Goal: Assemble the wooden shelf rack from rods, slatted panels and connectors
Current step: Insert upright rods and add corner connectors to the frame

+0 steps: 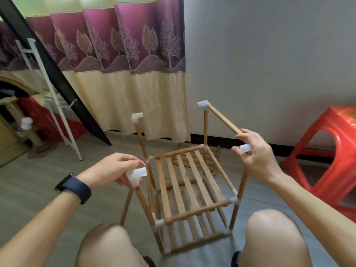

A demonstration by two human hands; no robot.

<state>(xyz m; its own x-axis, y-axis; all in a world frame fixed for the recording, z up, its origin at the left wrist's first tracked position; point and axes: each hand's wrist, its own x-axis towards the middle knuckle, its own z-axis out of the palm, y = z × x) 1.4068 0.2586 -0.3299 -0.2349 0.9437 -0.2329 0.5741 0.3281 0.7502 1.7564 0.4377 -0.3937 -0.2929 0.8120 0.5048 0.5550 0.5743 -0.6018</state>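
Observation:
The wooden rack (189, 182) stands on the floor between my knees, with two slatted panels joined by white connectors and four upright rods. My left hand (113, 171) pinches the white corner connector (135, 175) on top of the near left upright. My right hand (256, 153) holds a white connector (245, 148) together with the near end of a top rod (223, 119). That rod runs back to the connector (203, 103) on the far right upright. The far left upright carries a bare connector (137, 117).
A spare slatted panel (198, 154) lies on the floor behind the rack. A loose rod (126, 206) leans by my left knee. A red plastic stool (327, 157) stands at the right. A curtain, a white metal frame (50, 93) and a black beam fill the left.

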